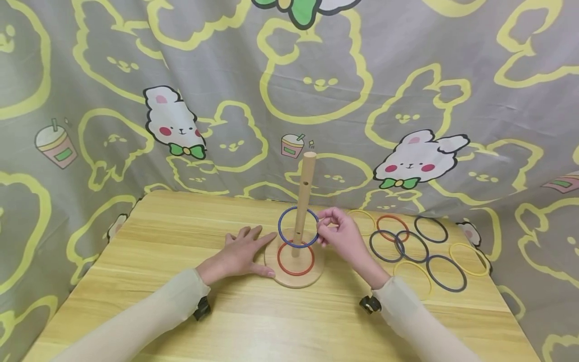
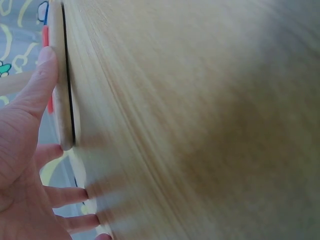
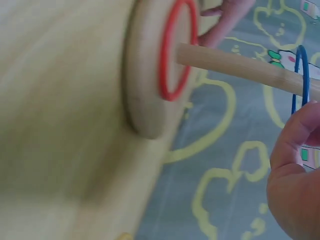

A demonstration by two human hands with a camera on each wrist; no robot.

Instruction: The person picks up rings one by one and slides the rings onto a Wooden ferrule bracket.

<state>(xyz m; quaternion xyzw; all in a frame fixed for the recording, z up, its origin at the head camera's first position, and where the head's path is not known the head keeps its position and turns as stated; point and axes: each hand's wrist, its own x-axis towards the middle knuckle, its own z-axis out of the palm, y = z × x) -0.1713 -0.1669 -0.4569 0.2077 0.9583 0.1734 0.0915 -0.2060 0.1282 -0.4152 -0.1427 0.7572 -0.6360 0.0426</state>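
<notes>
A round wooden base (image 1: 296, 282) carries an upright wooden peg (image 1: 306, 186). Around the foot of the peg, a red ring (image 1: 296, 274) lies on the base. My right hand (image 1: 341, 234) pinches the right edge of a blue ring (image 1: 281, 234), which encircles the peg and hangs above the red one. In the right wrist view, that blue ring (image 3: 305, 65) stands well apart from the base (image 3: 142, 95). My left hand (image 1: 239, 253) lies at the left side of the base with fingers spread; in the left wrist view its thumb (image 2: 46, 67) rests against the base (image 2: 60, 100).
Right of the base, several loose rings lie on the wooden table (image 1: 181, 226), some overlapping: a red ring (image 1: 392, 216), a dark blue ring (image 1: 445, 290) and a yellow ring (image 1: 469, 245) among them. A patterned curtain (image 1: 226, 65) hangs behind the table's back edge.
</notes>
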